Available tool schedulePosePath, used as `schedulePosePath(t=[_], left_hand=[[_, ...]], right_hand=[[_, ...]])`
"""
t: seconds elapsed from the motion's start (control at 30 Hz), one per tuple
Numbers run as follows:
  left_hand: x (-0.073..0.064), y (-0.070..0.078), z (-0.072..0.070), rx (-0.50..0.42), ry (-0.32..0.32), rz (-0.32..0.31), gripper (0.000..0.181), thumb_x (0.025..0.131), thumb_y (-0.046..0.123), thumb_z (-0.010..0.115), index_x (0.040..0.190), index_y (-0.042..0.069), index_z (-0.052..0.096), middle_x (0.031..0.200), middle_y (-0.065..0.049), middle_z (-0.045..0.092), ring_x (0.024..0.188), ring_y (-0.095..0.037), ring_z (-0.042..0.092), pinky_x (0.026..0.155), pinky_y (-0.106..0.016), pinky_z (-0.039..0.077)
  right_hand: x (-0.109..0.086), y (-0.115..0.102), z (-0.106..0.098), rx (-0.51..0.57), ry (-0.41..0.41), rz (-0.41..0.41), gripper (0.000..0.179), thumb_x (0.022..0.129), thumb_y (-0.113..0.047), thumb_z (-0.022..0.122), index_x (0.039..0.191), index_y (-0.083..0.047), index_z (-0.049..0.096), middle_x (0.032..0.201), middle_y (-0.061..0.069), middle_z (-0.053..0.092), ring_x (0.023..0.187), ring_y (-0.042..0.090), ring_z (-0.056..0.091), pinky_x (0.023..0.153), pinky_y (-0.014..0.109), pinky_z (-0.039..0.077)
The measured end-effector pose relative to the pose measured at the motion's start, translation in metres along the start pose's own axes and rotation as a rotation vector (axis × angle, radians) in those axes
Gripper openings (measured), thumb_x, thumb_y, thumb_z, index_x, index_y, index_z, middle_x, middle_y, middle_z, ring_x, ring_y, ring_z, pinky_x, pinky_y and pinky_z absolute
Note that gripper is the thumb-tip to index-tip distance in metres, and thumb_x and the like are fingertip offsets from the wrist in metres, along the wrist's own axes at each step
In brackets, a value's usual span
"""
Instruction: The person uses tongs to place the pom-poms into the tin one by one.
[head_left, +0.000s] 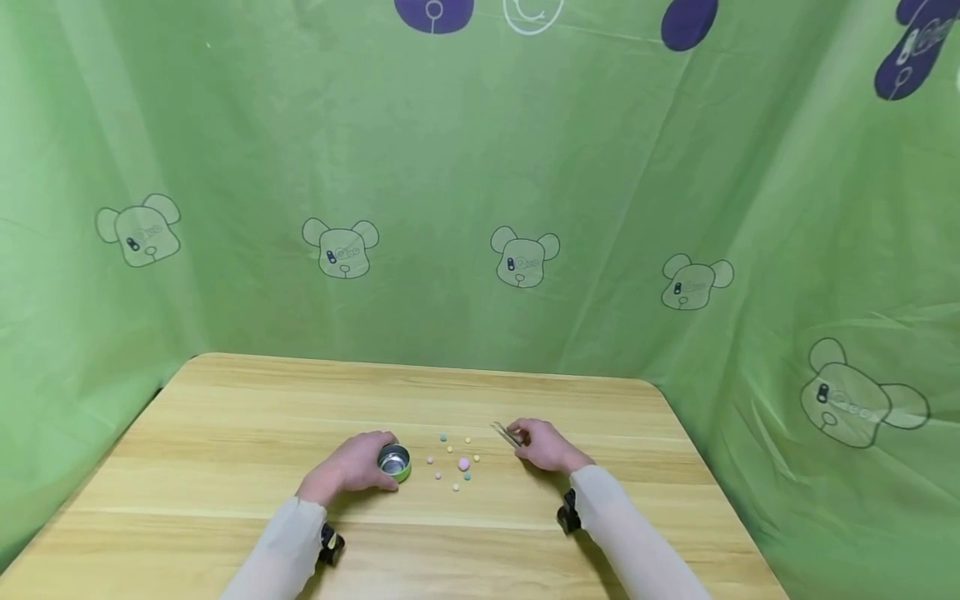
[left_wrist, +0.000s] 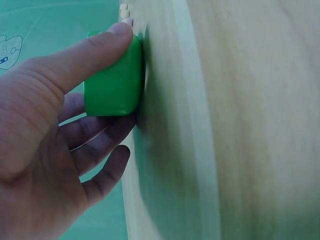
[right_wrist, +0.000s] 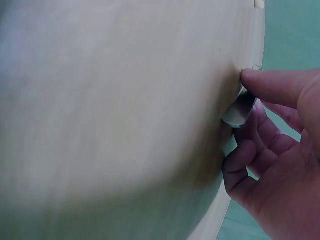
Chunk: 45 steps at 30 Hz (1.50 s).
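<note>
My left hand (head_left: 358, 463) grips a small round green tin (head_left: 394, 463) with a silvery inside, its open top facing up. In the left wrist view the thumb lies along one side of the green tin (left_wrist: 114, 80) and fingers curl round the other, low at the tabletop. On the right, my right hand (head_left: 546, 445) pinches metal tweezers (head_left: 507, 434) between thumb and fingers, close over the table. Their rounded silver end (right_wrist: 238, 111) shows in the right wrist view. Between the hands lie several small pastel balls, among them a larger pink one (head_left: 463, 464) and a blue one (head_left: 443, 437).
The wooden table (head_left: 450, 550) has its far edge close to a green curtain (head_left: 435, 167) printed with bear faces, which also hangs on both sides. A black wrist camera (head_left: 331, 544) sits under the left forearm, another (head_left: 569, 512) under the right.
</note>
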<state>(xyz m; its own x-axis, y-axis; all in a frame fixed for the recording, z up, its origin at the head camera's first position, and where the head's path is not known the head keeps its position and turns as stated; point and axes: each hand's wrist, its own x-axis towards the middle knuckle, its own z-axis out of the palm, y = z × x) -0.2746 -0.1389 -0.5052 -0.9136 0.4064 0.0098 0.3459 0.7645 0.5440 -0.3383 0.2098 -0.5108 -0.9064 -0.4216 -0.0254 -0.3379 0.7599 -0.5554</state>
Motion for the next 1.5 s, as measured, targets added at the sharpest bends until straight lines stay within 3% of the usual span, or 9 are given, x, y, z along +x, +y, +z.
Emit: schedulePosePath(t=[0.23,1.2,1.5], left_hand=[[0.001,0.0,0.001,-0.012,-0.004,0.011,0.058,0.065,0.029,0.086,0.112,0.008,0.059,0.1,-0.002,0.062,0.092,-0.023,0.058,0.084,-0.045,0.047],[0.001,0.001,-0.001,-0.025,-0.017,0.017,0.056,0.065,0.028,0.086,0.109,0.009,0.059,0.096,0.0,0.061,0.09,-0.02,0.057,0.083,-0.042,0.047],[0.002,0.001,-0.001,-0.029,-0.027,0.006,0.058,0.065,0.03,0.086,0.111,0.01,0.057,0.097,0.0,0.061,0.09,-0.019,0.057,0.082,-0.041,0.048]], right_hand=[[0.0,-0.001,0.0,0.012,0.017,0.034,0.033,0.082,0.003,0.067,0.114,-0.003,0.061,0.086,-0.001,0.056,0.079,0.015,0.051,0.077,0.036,0.045],[-0.019,0.0,-0.006,-0.018,0.026,-0.11,0.019,0.087,0.005,0.057,0.101,-0.006,0.063,0.082,-0.001,0.054,0.076,0.015,0.049,0.07,0.034,0.043],[-0.024,-0.005,-0.011,0.015,0.038,-0.088,0.018,0.088,0.005,0.054,0.1,-0.006,0.062,0.082,0.001,0.053,0.076,0.017,0.047,0.069,0.035,0.041]])
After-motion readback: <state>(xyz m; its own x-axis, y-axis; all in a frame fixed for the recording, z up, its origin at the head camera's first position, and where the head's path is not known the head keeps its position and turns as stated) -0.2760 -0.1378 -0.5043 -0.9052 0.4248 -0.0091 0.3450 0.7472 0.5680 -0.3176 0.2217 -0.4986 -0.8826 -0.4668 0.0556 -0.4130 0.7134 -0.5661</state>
